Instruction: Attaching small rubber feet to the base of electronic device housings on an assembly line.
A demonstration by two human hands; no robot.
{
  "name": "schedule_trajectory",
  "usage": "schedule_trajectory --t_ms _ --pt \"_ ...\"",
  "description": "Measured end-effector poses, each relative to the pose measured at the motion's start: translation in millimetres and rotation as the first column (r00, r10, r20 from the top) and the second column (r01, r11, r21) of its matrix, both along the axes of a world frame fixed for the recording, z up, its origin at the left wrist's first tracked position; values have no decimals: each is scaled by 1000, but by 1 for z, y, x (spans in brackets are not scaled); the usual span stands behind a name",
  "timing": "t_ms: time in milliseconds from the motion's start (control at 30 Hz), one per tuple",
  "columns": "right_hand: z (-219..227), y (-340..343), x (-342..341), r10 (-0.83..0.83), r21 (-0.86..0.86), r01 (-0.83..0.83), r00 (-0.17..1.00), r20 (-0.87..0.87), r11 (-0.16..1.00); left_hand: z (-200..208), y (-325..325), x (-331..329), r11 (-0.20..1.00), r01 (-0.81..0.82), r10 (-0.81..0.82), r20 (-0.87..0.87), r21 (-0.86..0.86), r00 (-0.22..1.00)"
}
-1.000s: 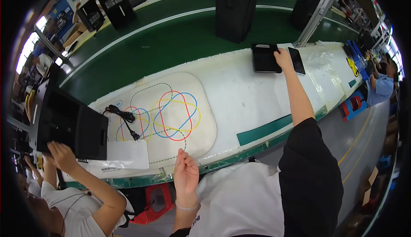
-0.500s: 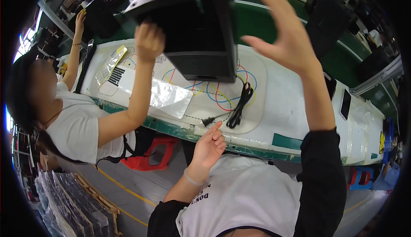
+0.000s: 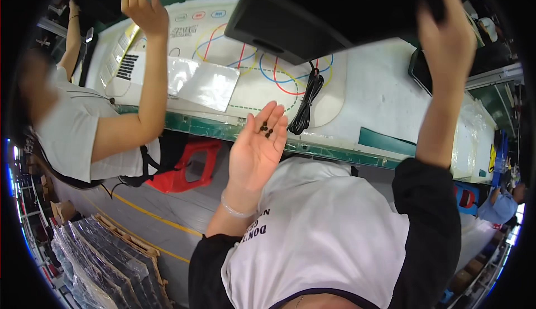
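My left hand [image 3: 254, 150] is palm up in front of the table edge, slightly cupped, and holds several small dark screws [image 3: 266, 129] near the base of the fingers. A large black box-shaped housing [image 3: 290, 27] stands tilted over the table, partly cut off by the upper edge. My right hand [image 3: 446, 35] grips its right side; the fingers are dark and partly blurred. Under the housing, a coiled black power cord [image 3: 307, 102] lies on the printed mat [image 3: 335, 99].
A co-worker at the left raises a hand [image 3: 146, 13] with yellow fingertips. A clear plastic bag [image 3: 204, 82] and a yellow-edged sheet [image 3: 118, 57] lie on the table. Beside the co-worker stands a red stool [image 3: 187, 166]. Wrapped panels [image 3: 106, 264] are stacked at lower left.
My left hand has turned up and uncurled, showing the screws. The housing has tilted and shifted right, and my right hand has come onto its side. The co-worker's hand has moved left, away from it.
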State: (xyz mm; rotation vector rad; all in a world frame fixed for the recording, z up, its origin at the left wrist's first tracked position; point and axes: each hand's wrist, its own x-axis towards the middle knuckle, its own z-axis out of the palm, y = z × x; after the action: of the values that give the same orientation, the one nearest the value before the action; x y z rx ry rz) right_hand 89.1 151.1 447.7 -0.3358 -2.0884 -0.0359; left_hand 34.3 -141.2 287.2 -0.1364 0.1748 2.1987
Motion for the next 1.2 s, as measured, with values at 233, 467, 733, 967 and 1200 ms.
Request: schedule_trajectory --t_ms 233,467,733,967,1200 --pt "-145 13 129 -337 -569 186 925 -172 801 54 9 5 987 138 -144 75 80 987" --pt "-218 -19 121 -326 -818 36 926 -188 574 62 16 0 956 285 -289 67 64 955" --pt "-109 -98 139 -6 -527 -100 981 -195 844 58 29 7 925 381 -380 102 18 919" --pt "-94 -130 57 325 -464 -237 938 118 853 56 38 10 921 374 -380 -41 -111 924" --pt "-97 -133 49 317 -436 -240 942 113 867 59 40 16 912 352 -387 -154 -209 909"
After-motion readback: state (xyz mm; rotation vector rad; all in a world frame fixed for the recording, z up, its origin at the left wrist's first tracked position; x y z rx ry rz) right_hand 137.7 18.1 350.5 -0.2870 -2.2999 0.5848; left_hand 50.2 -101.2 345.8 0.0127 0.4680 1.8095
